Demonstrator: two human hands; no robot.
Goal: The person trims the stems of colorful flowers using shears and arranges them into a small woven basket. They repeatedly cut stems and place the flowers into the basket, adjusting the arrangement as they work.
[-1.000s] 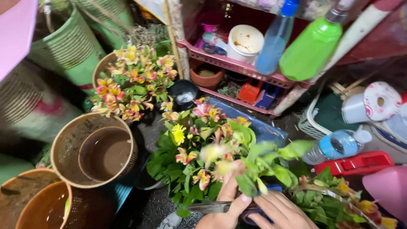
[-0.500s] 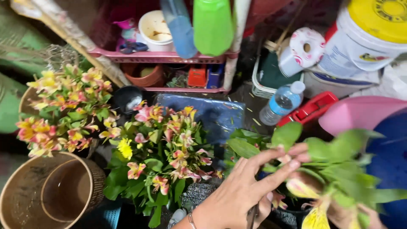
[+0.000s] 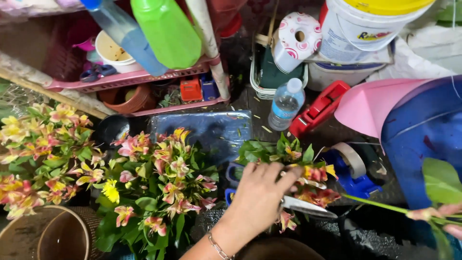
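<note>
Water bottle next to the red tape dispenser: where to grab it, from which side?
Grip the water bottle around its clear middle, coming from above its white cap. It stands upright, with the red tape dispenser close on its right and a white basket just behind.

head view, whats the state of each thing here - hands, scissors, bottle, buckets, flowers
left hand: reaching into a bunch of flowers, gripping scissors
scissors: held, blades look closed
right hand: only its edge in view, by a cut flower stem
water bottle: upright, capped
white bucket: upright, yellow lid on
basket: upright, open top
pink and yellow flowers: standing bunched
red tape dispenser: lying on the floor
</note>
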